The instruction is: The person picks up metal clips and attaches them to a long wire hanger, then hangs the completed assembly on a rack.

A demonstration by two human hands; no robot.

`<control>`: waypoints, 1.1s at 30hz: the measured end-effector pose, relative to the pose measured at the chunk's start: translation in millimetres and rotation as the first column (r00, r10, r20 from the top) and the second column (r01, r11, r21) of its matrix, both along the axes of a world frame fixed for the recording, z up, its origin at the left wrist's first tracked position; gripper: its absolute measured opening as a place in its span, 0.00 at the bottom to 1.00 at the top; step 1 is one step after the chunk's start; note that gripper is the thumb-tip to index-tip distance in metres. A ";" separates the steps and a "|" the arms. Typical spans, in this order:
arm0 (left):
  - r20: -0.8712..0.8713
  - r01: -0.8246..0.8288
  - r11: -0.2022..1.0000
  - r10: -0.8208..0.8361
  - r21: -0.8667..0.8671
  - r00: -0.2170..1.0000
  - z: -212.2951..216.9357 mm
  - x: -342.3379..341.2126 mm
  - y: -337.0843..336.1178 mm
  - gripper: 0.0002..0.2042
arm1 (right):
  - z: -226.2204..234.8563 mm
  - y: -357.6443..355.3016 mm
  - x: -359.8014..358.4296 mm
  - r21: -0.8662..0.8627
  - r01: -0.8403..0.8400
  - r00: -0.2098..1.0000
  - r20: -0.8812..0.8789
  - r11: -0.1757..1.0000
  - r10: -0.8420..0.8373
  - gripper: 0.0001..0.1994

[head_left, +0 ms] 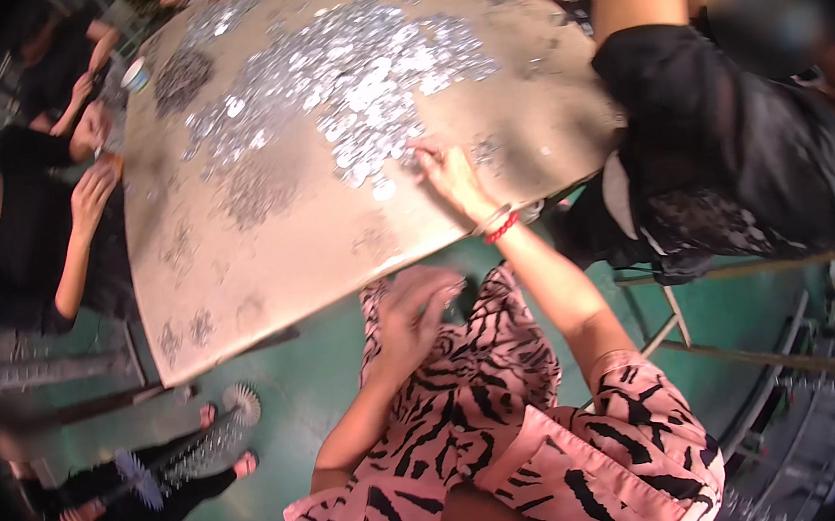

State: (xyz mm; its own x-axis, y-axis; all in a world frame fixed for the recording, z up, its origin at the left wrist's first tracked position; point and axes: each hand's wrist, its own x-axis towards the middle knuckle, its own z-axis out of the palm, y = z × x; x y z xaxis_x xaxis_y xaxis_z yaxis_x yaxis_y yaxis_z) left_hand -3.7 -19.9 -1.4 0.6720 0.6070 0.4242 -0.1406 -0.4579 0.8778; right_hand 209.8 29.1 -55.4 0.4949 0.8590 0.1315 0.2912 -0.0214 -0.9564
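Observation:
A spread of small shiny silver metal discs covers the middle of a brown-topped table. My right hand reaches over the near edge of this pile, its fingers bent together and touching the closest discs. Whatever sits between those fingertips is too small to make out. A red beaded bracelet and a pale bangle circle the right wrist. My left hand hangs above my lap, just off the table's near edge. Motion blurs its curled fingers, and I cannot tell whether they hold anything.
Darker small pieces lie in patches around the pile. A paper cup stands by the left edge. Co-workers sit at left, and another in black is close on my right. Below left, a person sits by a metal rod with toothed wheels.

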 end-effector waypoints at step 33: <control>-0.377 -0.215 0.787 0.491 0.578 0.785 -59.1 -24.8 221.3 0.08 | 83.8 -131.7 -74.3 0.275 0.154 0.948 -0.313 0.949 -0.064 0.09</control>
State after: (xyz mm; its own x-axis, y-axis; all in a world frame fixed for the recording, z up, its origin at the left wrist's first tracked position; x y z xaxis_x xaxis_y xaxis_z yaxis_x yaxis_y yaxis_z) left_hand -28.4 201.4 -60.5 0.6434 0.6497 0.4049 0.4975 -0.7568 0.4239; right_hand 135.5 -102.6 28.4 0.6383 0.7432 0.2004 0.0050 0.2563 -0.9666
